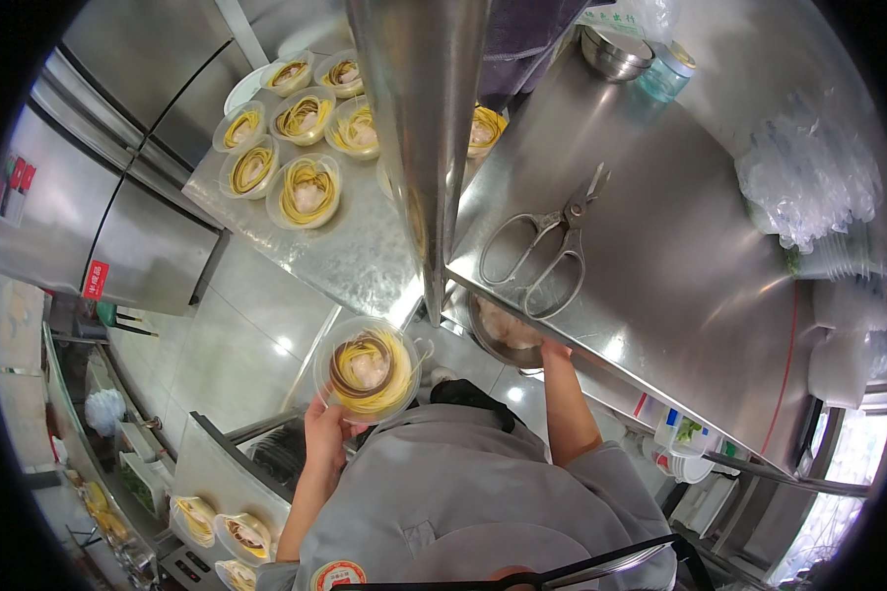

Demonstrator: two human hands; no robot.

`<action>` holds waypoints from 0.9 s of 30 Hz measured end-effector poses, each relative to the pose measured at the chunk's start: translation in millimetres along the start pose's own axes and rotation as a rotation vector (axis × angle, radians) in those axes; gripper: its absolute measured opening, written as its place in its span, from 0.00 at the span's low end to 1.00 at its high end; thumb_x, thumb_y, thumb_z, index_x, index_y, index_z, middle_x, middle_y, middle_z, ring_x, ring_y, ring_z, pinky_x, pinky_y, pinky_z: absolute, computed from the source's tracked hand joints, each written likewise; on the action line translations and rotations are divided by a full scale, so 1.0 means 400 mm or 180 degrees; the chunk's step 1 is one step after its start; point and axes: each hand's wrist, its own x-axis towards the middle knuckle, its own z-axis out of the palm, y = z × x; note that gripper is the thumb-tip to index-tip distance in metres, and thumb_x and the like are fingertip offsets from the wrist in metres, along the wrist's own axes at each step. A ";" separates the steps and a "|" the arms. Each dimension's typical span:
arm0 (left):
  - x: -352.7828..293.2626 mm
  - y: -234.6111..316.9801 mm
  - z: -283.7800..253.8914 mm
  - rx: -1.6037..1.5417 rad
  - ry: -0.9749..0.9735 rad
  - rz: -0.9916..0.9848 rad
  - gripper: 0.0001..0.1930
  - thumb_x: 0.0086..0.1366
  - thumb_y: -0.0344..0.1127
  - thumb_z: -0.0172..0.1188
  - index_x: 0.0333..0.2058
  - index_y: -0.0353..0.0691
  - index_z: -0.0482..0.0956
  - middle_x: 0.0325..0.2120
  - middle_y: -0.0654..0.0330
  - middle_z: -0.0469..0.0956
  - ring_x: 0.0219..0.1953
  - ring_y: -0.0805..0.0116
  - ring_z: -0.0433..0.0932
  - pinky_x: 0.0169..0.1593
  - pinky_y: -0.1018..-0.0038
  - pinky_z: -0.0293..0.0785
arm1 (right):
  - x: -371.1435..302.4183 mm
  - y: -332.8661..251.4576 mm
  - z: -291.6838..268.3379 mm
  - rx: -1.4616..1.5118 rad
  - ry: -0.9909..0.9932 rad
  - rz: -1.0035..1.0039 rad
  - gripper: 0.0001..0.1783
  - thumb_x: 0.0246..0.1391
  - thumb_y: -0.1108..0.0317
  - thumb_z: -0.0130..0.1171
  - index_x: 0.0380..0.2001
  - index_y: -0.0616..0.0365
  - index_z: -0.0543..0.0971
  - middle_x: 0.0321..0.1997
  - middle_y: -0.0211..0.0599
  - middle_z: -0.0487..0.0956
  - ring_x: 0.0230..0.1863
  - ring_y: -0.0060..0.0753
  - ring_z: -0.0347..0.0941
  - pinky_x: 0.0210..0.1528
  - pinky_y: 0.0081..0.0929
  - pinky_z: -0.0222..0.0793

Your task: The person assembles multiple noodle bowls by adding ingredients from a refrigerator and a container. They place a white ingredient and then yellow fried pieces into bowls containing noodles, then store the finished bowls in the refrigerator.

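My left hand (327,433) grips the near-left rim of a clear plastic bowl (410,372) in front of my body. Yellow strands (382,398) fill it, with brown strips curled among them and a pale pinkish lump (369,368) in the middle. To the right, my right hand (557,351) reaches beneath the edge of the steel table, at a metal bowl (483,345) of pale, raw-looking meat (509,325). The table edge hides most of that bowl and my right fingers, so their hold cannot be made out.
Metal shears (574,210) lie on the steel table (680,286) at right. Several filled plastic bowls (306,192) stand on a steel surface at far left; more bowls (242,537) sit at lower left. A steel post (419,118) rises between the tables. Plastic bags (808,177) hang far right.
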 end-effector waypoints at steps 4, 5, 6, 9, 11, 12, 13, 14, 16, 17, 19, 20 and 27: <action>0.004 -0.009 0.002 0.0049 -0.0024 0.0031 0.29 0.58 0.22 0.44 0.61 0.39 0.64 0.37 0.52 0.82 0.32 0.61 0.84 0.29 0.74 0.82 | -0.003 -0.021 -0.002 0.0053 0.0008 0.0122 0.19 0.63 0.57 0.50 0.50 0.57 0.77 0.49 0.41 0.77 0.51 0.38 0.72 0.48 0.36 0.70; 0.005 -0.010 0.003 0.0060 -0.0054 0.0037 0.29 0.59 0.22 0.44 0.61 0.39 0.64 0.37 0.52 0.82 0.32 0.61 0.84 0.29 0.74 0.82 | -0.003 -0.025 0.000 0.0047 0.0009 0.0130 0.19 0.63 0.57 0.50 0.50 0.57 0.77 0.48 0.40 0.77 0.50 0.38 0.72 0.47 0.36 0.70; 0.006 -0.010 0.005 0.0070 -0.0081 0.0043 0.29 0.59 0.22 0.44 0.61 0.39 0.64 0.37 0.52 0.82 0.32 0.61 0.84 0.29 0.74 0.82 | -0.002 -0.030 0.003 0.0046 -0.0004 0.0133 0.19 0.63 0.57 0.50 0.49 0.57 0.77 0.48 0.40 0.77 0.49 0.37 0.72 0.46 0.35 0.69; -0.001 0.000 0.018 0.0078 -0.0102 -0.0007 0.28 0.59 0.21 0.45 0.61 0.39 0.65 0.37 0.52 0.82 0.32 0.62 0.84 0.29 0.74 0.82 | 0.007 -0.045 0.014 0.0035 -0.0043 0.0126 0.18 0.63 0.58 0.50 0.48 0.57 0.77 0.46 0.39 0.77 0.47 0.35 0.72 0.43 0.33 0.69; -0.006 0.002 0.025 0.0075 -0.0080 -0.0037 0.28 0.60 0.21 0.45 0.61 0.40 0.65 0.37 0.52 0.82 0.32 0.62 0.84 0.30 0.75 0.82 | 0.011 -0.052 0.018 0.0071 -0.0091 0.0145 0.17 0.63 0.58 0.51 0.47 0.57 0.78 0.44 0.38 0.77 0.45 0.34 0.72 0.41 0.32 0.69; -0.006 0.000 0.026 0.0074 -0.0060 -0.0040 0.28 0.60 0.22 0.45 0.61 0.40 0.65 0.37 0.52 0.82 0.32 0.63 0.84 0.30 0.75 0.81 | 0.011 -0.053 0.019 0.0132 -0.0118 0.0171 0.17 0.63 0.58 0.51 0.47 0.57 0.78 0.44 0.38 0.78 0.44 0.33 0.72 0.40 0.31 0.68; -0.008 -0.001 0.027 0.0073 -0.0042 -0.0043 0.28 0.60 0.22 0.45 0.61 0.40 0.65 0.37 0.53 0.82 0.32 0.63 0.84 0.30 0.75 0.81 | 0.011 -0.054 0.019 0.0204 -0.0145 0.0200 0.17 0.63 0.58 0.51 0.47 0.58 0.78 0.43 0.37 0.78 0.44 0.33 0.72 0.40 0.30 0.68; -0.010 -0.001 0.030 0.0060 -0.0043 -0.0038 0.28 0.60 0.22 0.45 0.61 0.40 0.65 0.37 0.53 0.82 0.32 0.63 0.84 0.30 0.75 0.81 | 0.013 -0.054 0.019 0.0282 -0.0173 0.0221 0.16 0.63 0.59 0.51 0.46 0.58 0.78 0.42 0.37 0.78 0.43 0.32 0.72 0.39 0.30 0.68; -0.013 0.002 0.036 0.0038 -0.0051 -0.0028 0.27 0.61 0.22 0.45 0.61 0.41 0.66 0.37 0.53 0.82 0.31 0.63 0.84 0.30 0.76 0.81 | 0.014 -0.052 0.015 0.0483 -0.0249 0.0298 0.16 0.63 0.59 0.51 0.46 0.58 0.78 0.41 0.36 0.78 0.41 0.31 0.72 0.37 0.28 0.68; -0.015 0.001 0.038 0.0054 -0.0084 -0.0014 0.27 0.61 0.22 0.45 0.61 0.40 0.66 0.36 0.53 0.82 0.31 0.64 0.84 0.30 0.76 0.81 | 0.013 -0.051 0.011 0.0619 -0.0309 0.0347 0.16 0.63 0.59 0.51 0.45 0.58 0.78 0.40 0.36 0.78 0.40 0.30 0.73 0.36 0.28 0.68; -0.014 0.002 0.042 0.0099 -0.0163 0.0012 0.27 0.61 0.22 0.45 0.60 0.40 0.66 0.36 0.53 0.82 0.30 0.64 0.84 0.30 0.76 0.81 | 0.015 -0.047 -0.009 0.0995 -0.0438 0.0484 0.15 0.63 0.60 0.52 0.45 0.58 0.78 0.39 0.35 0.78 0.39 0.29 0.73 0.34 0.26 0.67; -0.012 0.003 0.046 0.0132 -0.0181 0.0008 0.27 0.61 0.22 0.45 0.60 0.40 0.66 0.36 0.53 0.82 0.30 0.64 0.84 0.30 0.76 0.81 | 0.013 -0.046 -0.025 0.1292 -0.0546 0.0626 0.15 0.63 0.60 0.52 0.44 0.58 0.79 0.38 0.35 0.78 0.38 0.29 0.73 0.33 0.26 0.67; 0.026 -0.022 0.099 0.0374 -0.0402 -0.0185 0.29 0.62 0.24 0.43 0.64 0.40 0.60 0.39 0.53 0.81 0.32 0.61 0.84 0.33 0.74 0.82 | -0.032 -0.128 -0.244 0.3104 -0.1877 0.1458 0.13 0.63 0.61 0.53 0.42 0.58 0.79 0.33 0.32 0.79 0.32 0.24 0.73 0.27 0.21 0.66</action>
